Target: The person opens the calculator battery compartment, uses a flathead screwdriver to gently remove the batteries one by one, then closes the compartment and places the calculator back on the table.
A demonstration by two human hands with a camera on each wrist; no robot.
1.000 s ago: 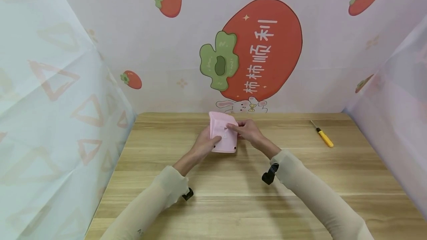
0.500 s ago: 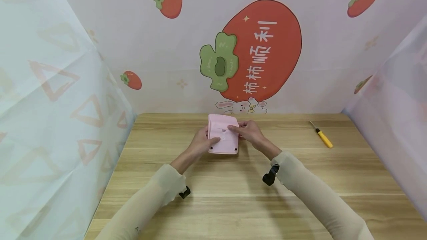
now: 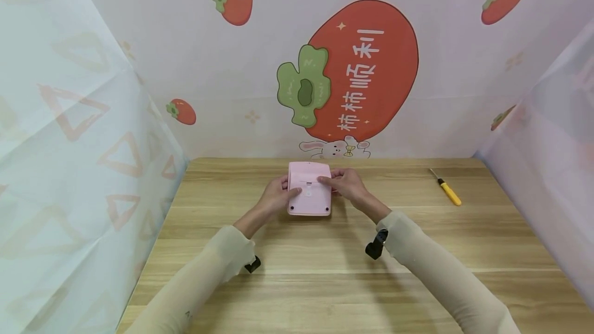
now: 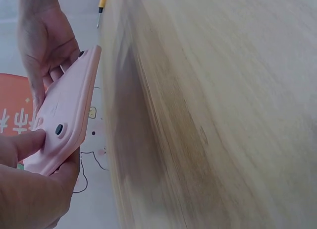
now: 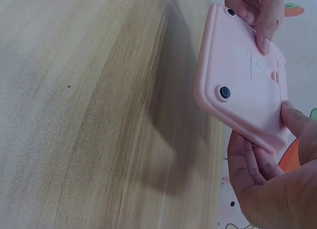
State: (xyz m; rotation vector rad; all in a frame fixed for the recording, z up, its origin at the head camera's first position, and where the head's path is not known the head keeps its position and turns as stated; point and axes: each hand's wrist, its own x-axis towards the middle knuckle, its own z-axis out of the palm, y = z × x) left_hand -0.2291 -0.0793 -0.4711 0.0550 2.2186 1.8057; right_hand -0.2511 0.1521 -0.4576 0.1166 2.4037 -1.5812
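A pink calculator [image 3: 310, 201] is held up off the table between both hands, its back facing the head camera. That back has a battery cover with a small latch and black round feet, one of them a rubber foot [image 5: 225, 92] near a corner. My left hand [image 3: 273, 197] grips one long side, thumb lying on the back and fingers underneath. On the opposite side my right hand [image 3: 349, 184] pinches the edge, its thumb [image 5: 292, 117] close to the latch. The calculator's keys and front are hidden from every view.
A yellow-handled screwdriver [image 3: 449, 192] lies on the wooden table [image 3: 320, 282] at the back right. Behind the table stands a wall sheet [image 3: 232, 76] printed with persimmons and a rabbit. Similar sheets close off the left and right sides.
The calculator has turned from a slight tilt to nearly square toward the head camera and come down a little. My left hand has shifted slightly left with it; my right hand has barely moved.
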